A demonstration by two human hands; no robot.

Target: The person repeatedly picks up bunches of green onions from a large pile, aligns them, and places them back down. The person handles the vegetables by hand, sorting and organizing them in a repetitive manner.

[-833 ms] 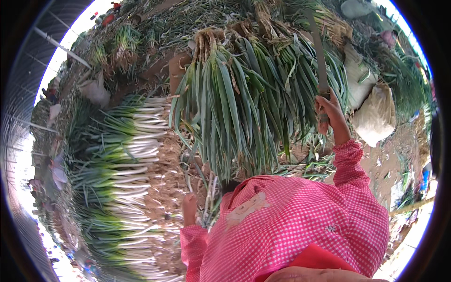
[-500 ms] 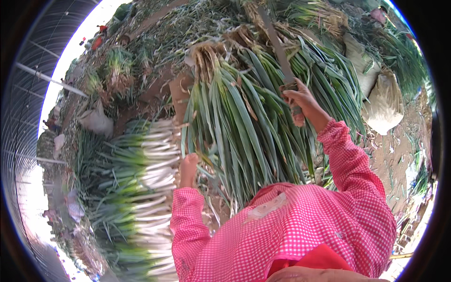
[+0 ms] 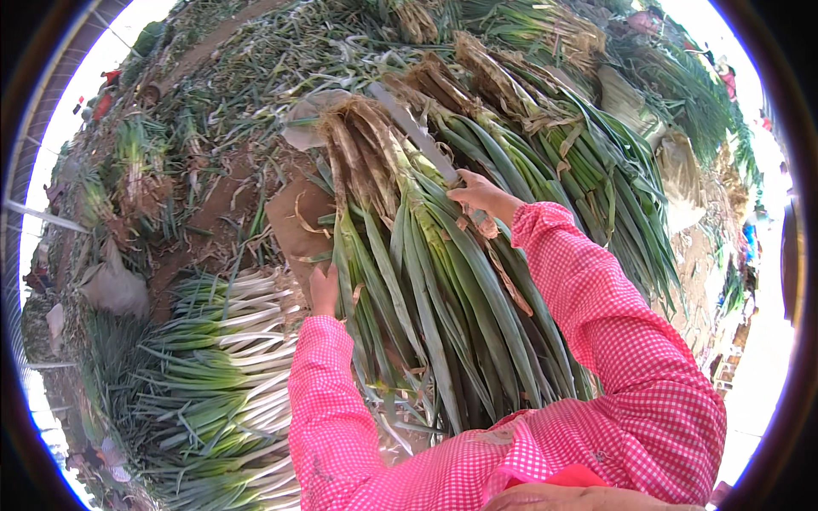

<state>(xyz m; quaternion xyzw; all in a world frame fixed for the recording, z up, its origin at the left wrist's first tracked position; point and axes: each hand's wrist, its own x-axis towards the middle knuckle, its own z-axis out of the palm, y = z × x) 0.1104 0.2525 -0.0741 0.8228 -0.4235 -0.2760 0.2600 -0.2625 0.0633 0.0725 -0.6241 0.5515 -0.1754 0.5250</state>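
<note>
My right hand (image 3: pixel 484 198) is closed round the handle of a long knife (image 3: pixel 415 132), whose blade points up and left beside the root end of the nearest bundle. This big bundle of green onions (image 3: pixel 443 289) has brown, soil-covered roots at the far end and long green leaves running toward me. My left hand (image 3: pixel 323 289) is at the bundle's left edge, next to a brown board (image 3: pixel 298 223); its fingers are partly hidden, so their grip is unclear.
Cleaned green onions (image 3: pixel 256 341) with white stalks lie in a row at the lower left. Another untrimmed bundle (image 3: pixel 588 162) rests to the right. Pale sacks (image 3: pixel 115 285) stand at the left, another sack (image 3: pixel 682 179) at the right. Loose leaves (image 3: pixel 281 64) litter the ground behind.
My right hand has moved left with the knife, bringing the blade beside the nearest bundle's roots. My left hand has come up toward the brown board. The whole view has shifted.
</note>
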